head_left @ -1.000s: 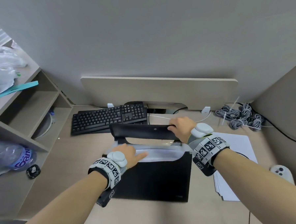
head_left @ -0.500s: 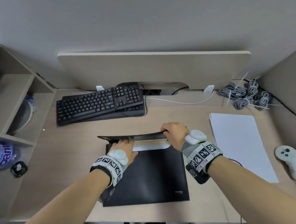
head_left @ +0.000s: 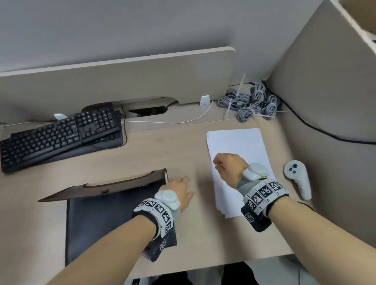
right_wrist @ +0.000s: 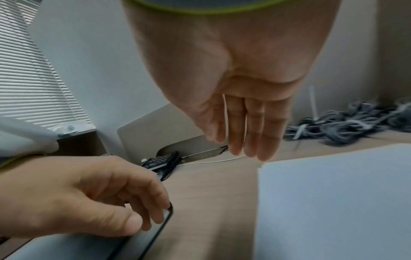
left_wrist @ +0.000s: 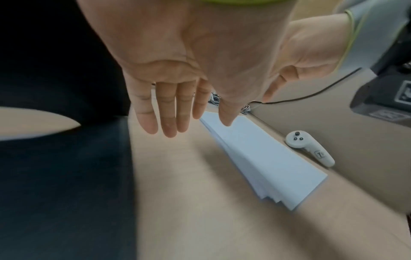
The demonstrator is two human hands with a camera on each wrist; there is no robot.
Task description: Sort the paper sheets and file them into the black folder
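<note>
The black folder (head_left: 113,222) lies flat on the desk at the left, its flap (head_left: 106,187) low over the far edge. My left hand (head_left: 185,191) hovers at the folder's right edge with straight fingers (left_wrist: 169,121), holding nothing. A stack of white paper sheets (head_left: 237,144) lies to the right, slightly fanned at its near end (left_wrist: 278,198). My right hand (head_left: 222,163) hangs over the stack's left part, fingers (right_wrist: 251,140) straight and empty. In the right wrist view the left hand (right_wrist: 89,193) sits beside the folder's corner (right_wrist: 160,227).
A black keyboard (head_left: 58,138) lies at the back left. A white controller (head_left: 298,180) rests right of the paper. Grey cable bundles (head_left: 252,104) fill the back right corner, with a black cord (head_left: 326,133) along the side panel. A low partition (head_left: 114,80) runs behind.
Both hands let go of the folder flap, which dropped low. My right hand moved right to above the paper stack; my left hand slid to the folder's right edge. The view panned right.
</note>
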